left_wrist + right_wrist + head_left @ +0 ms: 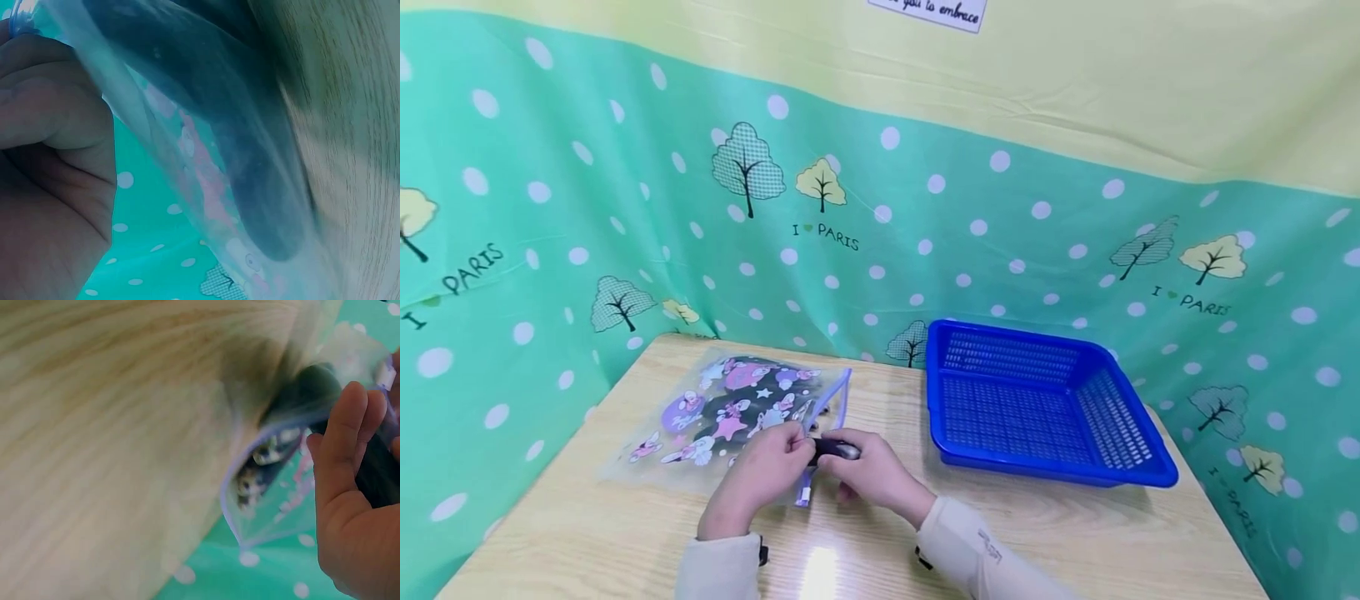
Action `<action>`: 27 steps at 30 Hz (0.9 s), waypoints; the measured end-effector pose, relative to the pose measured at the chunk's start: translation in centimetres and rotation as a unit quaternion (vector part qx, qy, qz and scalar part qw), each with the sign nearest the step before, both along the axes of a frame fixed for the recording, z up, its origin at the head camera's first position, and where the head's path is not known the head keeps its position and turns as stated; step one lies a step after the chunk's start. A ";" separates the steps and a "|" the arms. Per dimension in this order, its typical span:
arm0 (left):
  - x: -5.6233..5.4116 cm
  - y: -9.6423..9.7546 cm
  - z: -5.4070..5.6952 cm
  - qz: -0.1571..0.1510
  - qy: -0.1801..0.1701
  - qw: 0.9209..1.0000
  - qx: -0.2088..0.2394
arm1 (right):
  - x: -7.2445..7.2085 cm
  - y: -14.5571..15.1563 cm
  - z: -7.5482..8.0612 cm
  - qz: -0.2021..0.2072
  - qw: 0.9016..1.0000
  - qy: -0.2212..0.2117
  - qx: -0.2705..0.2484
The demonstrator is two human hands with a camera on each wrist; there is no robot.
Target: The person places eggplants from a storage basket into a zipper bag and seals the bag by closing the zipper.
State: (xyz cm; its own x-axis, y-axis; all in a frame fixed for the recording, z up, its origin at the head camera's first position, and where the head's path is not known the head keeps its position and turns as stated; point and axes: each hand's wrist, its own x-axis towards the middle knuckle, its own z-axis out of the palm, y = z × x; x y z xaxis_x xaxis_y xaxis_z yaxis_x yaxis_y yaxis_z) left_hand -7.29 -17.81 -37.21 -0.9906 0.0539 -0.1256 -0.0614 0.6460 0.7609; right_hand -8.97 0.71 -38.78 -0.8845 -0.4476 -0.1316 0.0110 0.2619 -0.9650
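A translucent zip bag [730,427] with pink and purple cartoon prints lies on the table, its mouth with a lilac zip edge [842,400] standing partly open toward the right. Dark, long, round-ended things [262,187] show through the plastic, and shiny ornaments [250,481] show inside the mouth. My left hand [766,471] pinches the bag's edge near the mouth. At the same opening, my right hand [876,473] grips a glossy black round-ended object [838,450], whose kind I cannot tell. The fingers partly cover it.
A blue perforated plastic basket [1045,471] stands to the right on the wooden table [880,550]. Behind the table hangs a green and yellow curtain [1000,208] with dots and trees.
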 end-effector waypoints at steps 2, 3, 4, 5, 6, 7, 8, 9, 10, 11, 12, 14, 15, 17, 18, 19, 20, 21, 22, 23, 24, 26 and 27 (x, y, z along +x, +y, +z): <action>0.0 0.1 0.0 0.000 0.000 1.000 0.000 | -0.4 -0.7 -0.5 0.001 1.000 -0.013 -0.001; 0.0 0.2 0.0 -0.001 0.001 1.000 0.000 | -0.6 -1.0 -0.8 0.001 1.000 -0.016 0.004; 0.0 0.3 0.0 -0.001 0.000 1.000 0.000 | -0.9 -1.2 -1.0 0.001 1.000 -0.017 0.013; 0.1 0.3 0.0 -0.001 0.000 1.000 0.001 | -1.2 -1.5 -1.2 0.002 1.000 -0.016 0.025; 0.1 0.4 0.0 -0.001 0.000 1.000 0.001 | -1.4 -1.7 -1.3 0.003 0.999 -0.008 0.041; 0.0 0.4 0.0 -0.001 -0.001 1.000 0.002 | -1.7 -1.9 -1.5 0.005 0.998 0.013 0.067; 0.0 0.5 0.0 -0.001 0.000 1.000 0.003 | -2.0 -2.1 -1.7 0.008 0.995 0.036 0.094; 0.0 0.5 0.1 0.000 0.001 1.000 0.004 | -2.3 -2.3 -1.8 0.011 0.990 0.063 0.123; 0.0 0.5 0.1 0.001 0.001 1.000 0.004 | -2.6 -2.5 -1.9 0.016 0.984 0.092 0.152; 0.0 0.5 0.2 0.002 0.002 1.000 0.004 | -2.8 -2.8 -2.0 0.020 0.976 0.121 0.179; 0.0 0.5 0.2 0.002 0.002 1.000 0.004 | -3.1 -3.0 -2.2 0.023 0.966 0.151 0.207; -0.1 0.4 0.2 0.002 0.002 1.000 0.003 | -3.5 -3.5 -2.3 0.029 0.945 0.207 0.251; -0.1 0.4 0.2 0.002 0.002 1.000 0.002 | -3.6 -3.7 -2.4 0.033 0.935 0.230 0.267; -0.1 0.4 0.2 0.000 0.005 1.000 -0.002 | -3.8 -4.2 -2.5 0.043 0.918 0.262 0.294; -0.2 0.3 0.2 0.000 0.006 1.000 -0.002 | -3.9 -4.4 -2.5 0.046 0.910 0.276 0.306; -0.2 0.3 0.2 0.000 0.006 1.000 -0.002 | -4.0 -4.6 -2.6 0.049 0.905 0.282 0.314; -0.2 0.3 0.2 -0.001 0.007 1.000 -0.002 | -4.0 -4.8 -2.6 0.051 0.902 0.284 0.320; -0.2 0.3 0.1 -0.001 0.008 1.000 -0.003 | -4.0 -4.9 -2.7 0.053 0.901 0.283 0.324; -0.2 0.3 0.1 -0.002 0.008 1.000 -0.003 | -4.0 -5.0 -2.8 0.053 0.900 0.282 0.328; -0.2 0.3 0.1 -0.002 0.007 1.000 -0.003 | -4.0 -5.1 -2.8 0.052 0.898 0.284 0.333; -0.1 0.3 0.1 -0.002 0.008 1.000 -0.003 | -4.0 -5.3 -3.0 0.052 0.892 0.289 0.344; -0.1 0.3 0.1 -0.003 0.008 1.000 -0.006 | -3.9 -5.4 -3.2 0.052 0.881 0.301 0.362; -0.1 0.3 0.1 -0.004 0.008 1.000 -0.007 | -3.9 -5.5 -3.3 0.053 0.873 0.309 0.373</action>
State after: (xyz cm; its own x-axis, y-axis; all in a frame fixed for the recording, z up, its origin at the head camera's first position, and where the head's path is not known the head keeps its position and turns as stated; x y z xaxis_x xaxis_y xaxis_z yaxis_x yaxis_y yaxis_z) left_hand -7.37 -17.54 -37.11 -0.9920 0.0597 -0.1113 -0.0449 0.6570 0.7526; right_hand -12.84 -4.77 -42.09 -0.8487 -0.5249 0.0649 -0.5136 0.7885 -0.3384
